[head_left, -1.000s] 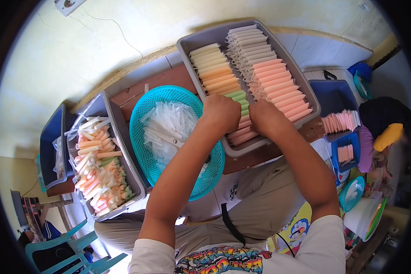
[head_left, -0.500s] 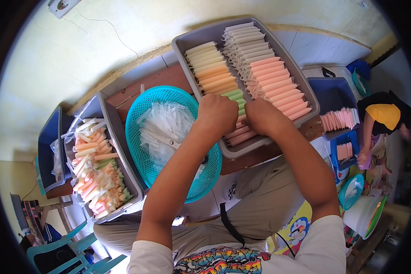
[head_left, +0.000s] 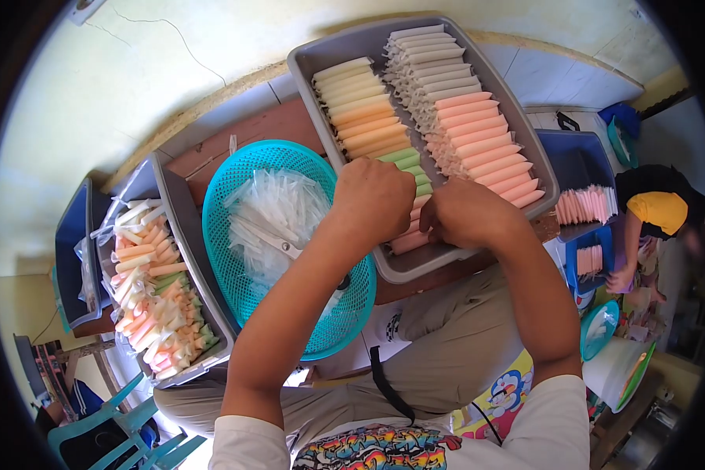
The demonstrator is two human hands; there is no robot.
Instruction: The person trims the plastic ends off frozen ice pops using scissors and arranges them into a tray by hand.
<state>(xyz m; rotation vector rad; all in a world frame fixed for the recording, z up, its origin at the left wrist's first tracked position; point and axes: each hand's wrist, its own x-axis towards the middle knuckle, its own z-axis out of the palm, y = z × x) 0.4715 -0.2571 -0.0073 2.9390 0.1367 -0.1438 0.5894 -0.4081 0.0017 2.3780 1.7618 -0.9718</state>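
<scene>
A large grey tray (head_left: pixel 305 66) holds rows of filled plastic tubes: cream, orange and green tubes (head_left: pixel 406 159) on the left, white and pink tubes (head_left: pixel 486 146) on the right. Over the tray's near end, my left hand (head_left: pixel 374 196) is closed with its back to the camera, at the green and pink tubes. Close beside it, my right hand (head_left: pixel 464 210) has its fingers curled and pressed together above the near pink tubes. What either hand pinches is hidden. A turquoise basket (head_left: pixel 229 168) with clear plastic sleeves (head_left: pixel 270 211) and scissors (head_left: pixel 290 250) lies left of my forearm.
At the left, a grey bin (head_left: pixel 200 266) holds jumbled tubes (head_left: pixel 153 290), beside a blue bin (head_left: pixel 77 227). On the right are blue bins (head_left: pixel 576 160) with more tubes, another person (head_left: pixel 662 211) reaching beside them, and a white bucket (head_left: pixel 607 372). A turquoise chair (head_left: pixel 125 427) stands lower left.
My right hand has turned a little and its fingers now show more, slightly apart from my left hand. The view has shifted. The person on the right has leaned into view beside the blue bins.
</scene>
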